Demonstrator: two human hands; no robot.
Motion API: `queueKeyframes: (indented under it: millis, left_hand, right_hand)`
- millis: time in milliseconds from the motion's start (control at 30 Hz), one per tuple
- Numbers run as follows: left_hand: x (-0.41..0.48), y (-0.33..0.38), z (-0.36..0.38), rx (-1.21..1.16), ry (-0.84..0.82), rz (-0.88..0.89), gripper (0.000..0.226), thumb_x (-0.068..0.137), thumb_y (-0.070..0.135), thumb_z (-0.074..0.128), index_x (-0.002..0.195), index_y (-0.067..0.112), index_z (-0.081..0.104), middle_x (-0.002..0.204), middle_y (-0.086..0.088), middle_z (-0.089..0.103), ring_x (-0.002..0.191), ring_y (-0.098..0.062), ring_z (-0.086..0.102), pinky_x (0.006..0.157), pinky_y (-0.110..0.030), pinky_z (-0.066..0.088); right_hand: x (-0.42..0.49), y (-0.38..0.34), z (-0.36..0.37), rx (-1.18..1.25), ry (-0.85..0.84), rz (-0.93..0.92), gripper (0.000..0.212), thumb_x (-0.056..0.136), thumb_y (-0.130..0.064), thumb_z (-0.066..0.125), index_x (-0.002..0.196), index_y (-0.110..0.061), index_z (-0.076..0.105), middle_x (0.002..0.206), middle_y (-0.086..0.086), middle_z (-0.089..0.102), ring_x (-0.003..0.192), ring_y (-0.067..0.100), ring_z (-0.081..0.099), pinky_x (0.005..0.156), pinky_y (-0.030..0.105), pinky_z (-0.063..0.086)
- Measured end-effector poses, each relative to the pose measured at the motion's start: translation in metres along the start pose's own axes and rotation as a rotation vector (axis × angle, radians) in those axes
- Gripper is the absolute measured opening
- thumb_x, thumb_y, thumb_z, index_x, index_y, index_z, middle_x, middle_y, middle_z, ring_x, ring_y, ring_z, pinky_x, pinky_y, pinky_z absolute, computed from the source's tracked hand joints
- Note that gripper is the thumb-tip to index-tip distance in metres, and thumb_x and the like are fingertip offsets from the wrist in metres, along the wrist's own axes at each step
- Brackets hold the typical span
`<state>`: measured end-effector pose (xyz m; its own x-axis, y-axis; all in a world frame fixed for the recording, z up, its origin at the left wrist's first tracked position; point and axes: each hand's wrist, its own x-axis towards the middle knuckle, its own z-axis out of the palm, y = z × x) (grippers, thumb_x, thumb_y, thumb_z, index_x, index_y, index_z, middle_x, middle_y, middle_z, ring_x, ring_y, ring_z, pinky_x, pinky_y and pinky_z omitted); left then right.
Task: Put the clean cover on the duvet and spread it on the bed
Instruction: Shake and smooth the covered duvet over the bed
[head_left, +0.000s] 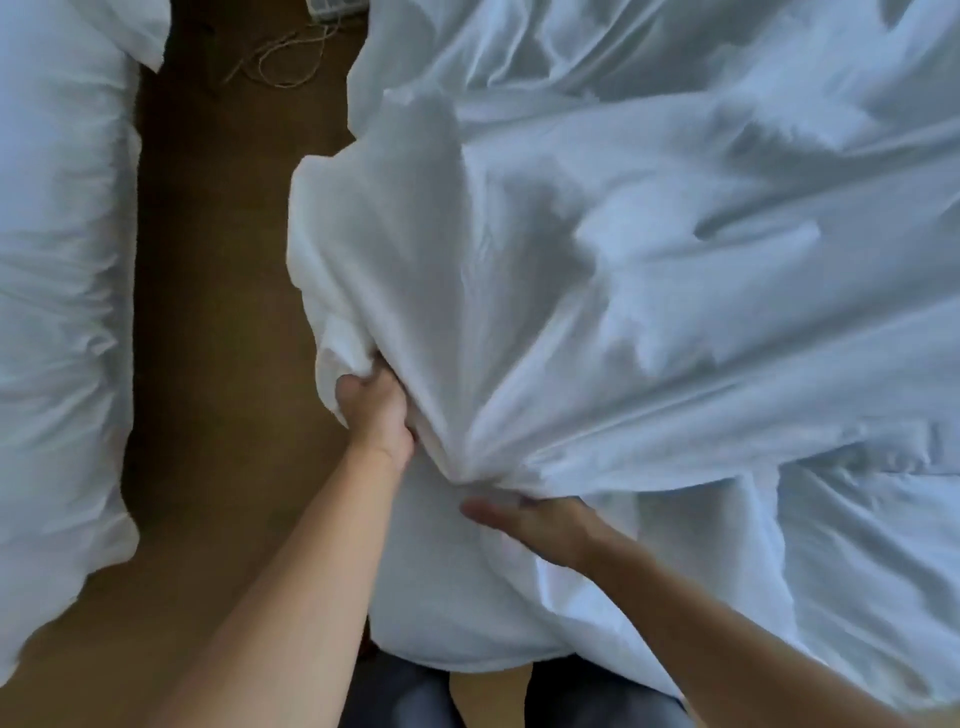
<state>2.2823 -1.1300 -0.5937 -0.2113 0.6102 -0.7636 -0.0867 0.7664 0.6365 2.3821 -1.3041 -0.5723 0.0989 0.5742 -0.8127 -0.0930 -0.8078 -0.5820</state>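
Note:
A white duvet cover (649, 270) lies crumpled over the bed, filling the right and centre of the head view. Its folds gather into a bunch near the lower centre. My left hand (376, 410) grips a thick wad of white bedding at the left edge of that bunch, fingers curled into the cloth. My right hand (535, 522) sits just below the point where the folds meet; its thumb lies straight along the fabric and its fingers are hidden under the cloth. A smoother white mass, likely the duvet (441, 597), bulges below both hands.
A second white bedding pile (57, 291) runs down the left edge. Between it and the bed lies a strip of brown floor (218, 312), with thin cords (283, 57) at the top. My legs in dark trousers (410, 696) show at the bottom.

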Motion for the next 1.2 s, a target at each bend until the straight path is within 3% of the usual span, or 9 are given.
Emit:
queueKeyframes:
  millis: [133, 233, 367, 567, 733, 833, 967, 1067, 1200]
  left_hand:
    - [-0.007, 0.026, -0.024, -0.070, 0.116, 0.064, 0.030, 0.085, 0.035, 0.078, 0.103, 0.028, 0.055, 0.110, 0.000, 0.069, 0.098, -0.023, 0.070, 0.083, -0.044, 0.062]
    - [-0.039, -0.008, -0.024, 0.031, -0.180, -0.193, 0.068, 0.073, 0.049, 0.087, 0.128, 0.023, 0.057, 0.120, -0.008, 0.071, 0.106, -0.028, 0.069, 0.088, -0.048, 0.060]
    - [-0.073, -0.052, -0.008, 0.263, -0.529, -0.350, 0.058, 0.080, 0.048, 0.077, 0.129, 0.018, 0.065, 0.126, -0.010, 0.070, 0.117, -0.029, 0.065, 0.093, -0.044, 0.056]
    - [-0.112, -0.031, -0.005, 0.307, -0.580, -0.256, 0.037, 0.089, 0.038, 0.055, 0.111, 0.017, 0.077, 0.116, -0.012, 0.073, 0.105, -0.034, 0.069, 0.086, -0.046, 0.058]
    - [-0.144, 0.039, -0.028, 0.240, -0.604, -0.130, 0.037, 0.094, 0.041, 0.052, 0.084, 0.026, 0.084, 0.097, -0.008, 0.079, 0.086, -0.029, 0.076, 0.076, -0.045, 0.058]
    - [-0.153, 0.057, -0.035, 0.210, -0.513, -0.118, 0.030, 0.097, 0.034, 0.050, 0.106, 0.020, 0.075, 0.117, -0.012, 0.072, 0.106, -0.033, 0.068, 0.084, -0.047, 0.054]
    - [-0.179, 0.029, -0.028, 0.405, -0.339, -0.151, 0.018, 0.097, 0.025, 0.053, 0.103, 0.013, 0.066, 0.125, -0.017, 0.066, 0.116, -0.036, 0.060, 0.081, -0.047, 0.051]
    - [-0.226, -0.035, 0.013, 0.905, -0.088, 0.130, 0.070, 0.085, 0.020, 0.074, 0.145, 0.003, 0.041, 0.153, -0.029, 0.036, 0.128, -0.046, 0.047, 0.097, -0.055, 0.051]
    - [-0.353, -0.140, 0.102, 1.415, -0.677, 0.590, 0.065, 0.077, 0.031, 0.077, 0.135, 0.010, 0.059, 0.142, -0.016, 0.057, 0.126, -0.032, 0.057, 0.104, -0.034, 0.046]
  right_hand:
    - [-0.019, 0.040, 0.003, 1.130, 0.151, 0.210, 0.061, 0.077, -0.037, 0.078, 0.125, -0.003, 0.063, 0.110, 0.012, 0.073, 0.098, 0.024, 0.071, 0.087, 0.036, 0.057]
    - [-0.041, 0.072, 0.009, 1.212, 0.051, 0.324, 0.058, 0.085, -0.046, 0.064, 0.126, -0.005, 0.064, 0.120, 0.007, 0.071, 0.111, 0.020, 0.065, 0.087, 0.046, 0.053]
    - [-0.061, 0.095, 0.020, 1.236, 0.018, 0.318, 0.063, 0.086, -0.054, 0.066, 0.138, -0.018, 0.057, 0.139, 0.002, 0.060, 0.130, 0.024, 0.052, 0.100, 0.076, 0.029]
    - [-0.099, 0.103, 0.029, 1.913, 0.734, 0.520, 0.125, 0.053, -0.084, 0.075, 0.154, -0.025, 0.029, 0.157, 0.010, 0.037, 0.136, 0.040, 0.043, 0.107, 0.060, 0.039]
    - [-0.154, 0.151, -0.022, 2.197, 0.782, -0.259, 0.083, 0.076, -0.076, 0.064, 0.139, -0.023, 0.054, 0.137, 0.015, 0.061, 0.117, 0.041, 0.060, 0.091, 0.058, 0.051]
    - [-0.192, 0.156, -0.080, 2.140, 0.512, -0.435, 0.071, 0.078, -0.064, 0.074, 0.130, -0.016, 0.063, 0.127, 0.017, 0.067, 0.110, 0.041, 0.067, 0.089, 0.057, 0.051]
    - [-0.219, 0.132, -0.143, 1.605, 0.656, -0.015, 0.059, 0.093, -0.039, 0.067, 0.141, -0.010, 0.053, 0.135, 0.011, 0.062, 0.122, 0.032, 0.058, 0.094, 0.037, 0.048]
    - [-0.235, 0.133, -0.157, 1.120, 0.744, 0.224, 0.072, 0.095, -0.043, 0.063, 0.151, -0.005, 0.037, 0.151, 0.009, 0.045, 0.132, 0.030, 0.046, 0.107, 0.032, 0.035]
    - [-0.247, 0.155, -0.167, 0.880, 0.555, 0.223, 0.063, 0.082, -0.048, 0.077, 0.126, -0.011, 0.051, 0.107, 0.001, 0.061, 0.092, 0.019, 0.061, 0.072, 0.030, 0.052]
